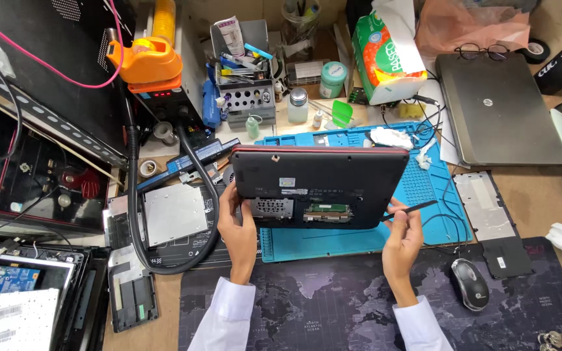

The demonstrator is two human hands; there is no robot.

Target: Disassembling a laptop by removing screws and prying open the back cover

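Laptop (320, 179), turned bottom-up on the blue mat (424, 195) at the middle of the counter (541, 195), red edge away, cover off an open bay showing metal and a green board. Left hand (237, 227) clamped on the near left corner, thumb on the base. Right hand (403, 239) pinched narrow round a thin black pry tool (411, 209), tip just beside the near right edge. Best to keep the left grip firm so the shell cannot slide, to hold the tool flat and low at the seam, to press lightly and well apart from the exposed board. Removed black cover (492, 221) to the right, mouse (471, 283) near, closed grey laptop (499, 107) behind
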